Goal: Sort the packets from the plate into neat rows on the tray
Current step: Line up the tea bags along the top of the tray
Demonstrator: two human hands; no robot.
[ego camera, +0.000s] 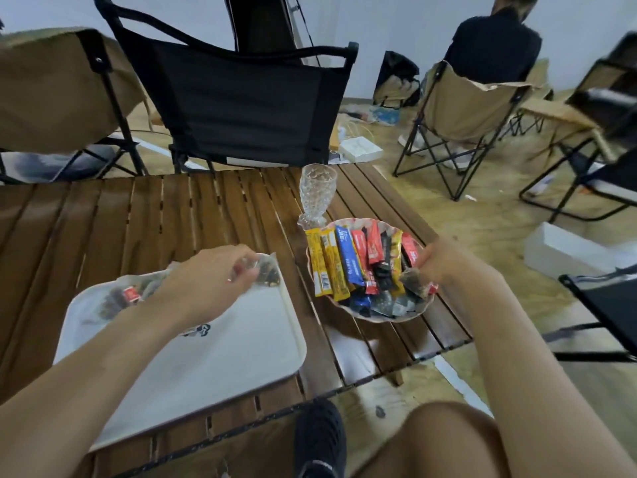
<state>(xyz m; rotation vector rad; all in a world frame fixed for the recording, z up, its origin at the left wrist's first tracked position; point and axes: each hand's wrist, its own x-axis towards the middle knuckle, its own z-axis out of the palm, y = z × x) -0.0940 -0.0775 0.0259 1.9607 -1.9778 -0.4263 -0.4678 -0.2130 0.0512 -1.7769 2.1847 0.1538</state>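
Tray packets (267,272): blurred, partly covered by the left hand (206,281).
Plate's bottom packets (379,305): buried beneath the sticks (344,260).
Sticks' print: too small to read.

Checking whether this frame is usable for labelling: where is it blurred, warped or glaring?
Head view: the wide-angle lens bows the table edges; both hands are motion-blurred, the left hand pinching a clear packet over the tray, the right hand gripping a dark packet at the plate rim; the stick packets look sharp; pale glare lies on the table before the plate.
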